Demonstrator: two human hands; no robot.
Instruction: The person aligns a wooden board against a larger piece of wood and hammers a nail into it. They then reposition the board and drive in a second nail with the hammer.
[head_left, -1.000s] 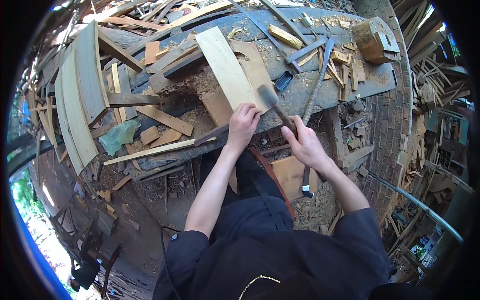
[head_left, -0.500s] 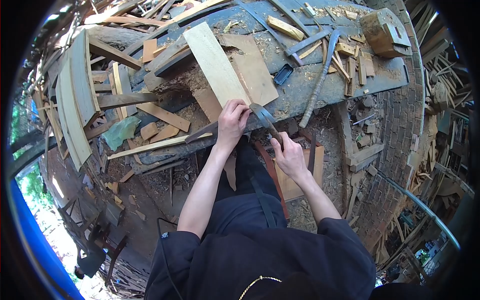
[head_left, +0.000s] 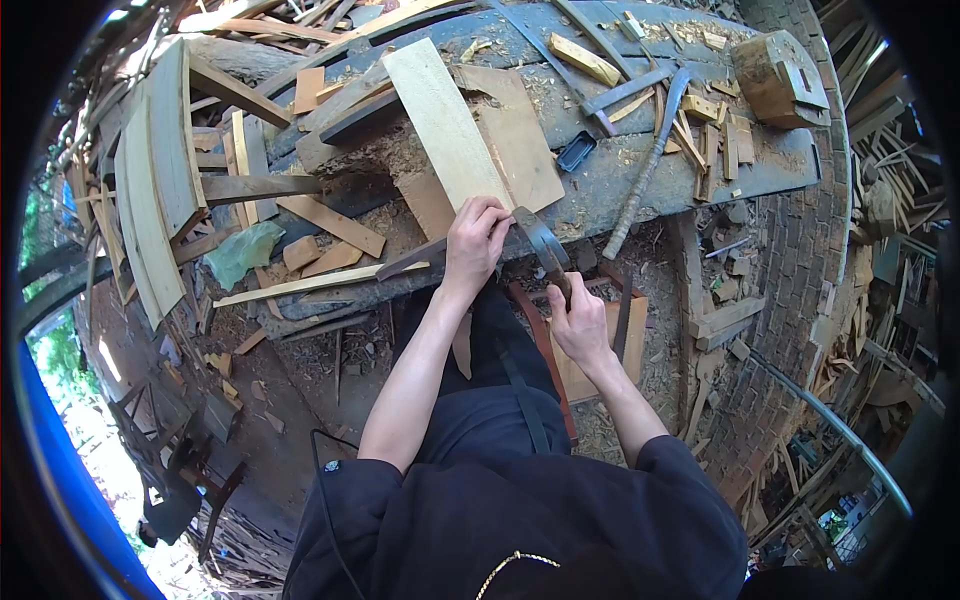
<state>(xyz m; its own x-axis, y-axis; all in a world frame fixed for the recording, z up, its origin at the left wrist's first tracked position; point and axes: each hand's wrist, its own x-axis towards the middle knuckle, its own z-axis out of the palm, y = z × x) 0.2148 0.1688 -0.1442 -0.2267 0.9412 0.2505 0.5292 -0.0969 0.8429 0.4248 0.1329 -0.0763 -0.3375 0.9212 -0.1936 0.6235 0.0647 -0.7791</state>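
My right hand (head_left: pixel 580 325) is closed round the handle of a hammer. The metal hammer head (head_left: pixel 541 243) is by the near end of a pale wooden board (head_left: pixel 447 125), just right of my left fingers. My left hand (head_left: pixel 476 245) is at that same end, its fingers drawn together in a pinch; whatever lies between them is hidden. A dark narrow strip (head_left: pixel 405 259) runs in under my left wrist. Below the pale board lies a brown sheet (head_left: pixel 515 140) with a torn edge.
On the dark bench (head_left: pixel 610 165) are a small black tray (head_left: pixel 576 151), a long-handled tool (head_left: pixel 648 165), offcuts and shavings. A wooden block (head_left: pixel 780 80) stands at the far right. Curved slats (head_left: pixel 150 200) and a greenish plastic piece (head_left: pixel 244 253) are on the left.
The view has shifted slightly, so the bench and board appear a little further right. Both hands keep their places at the board's end, the hammer head still close to my left fingers.
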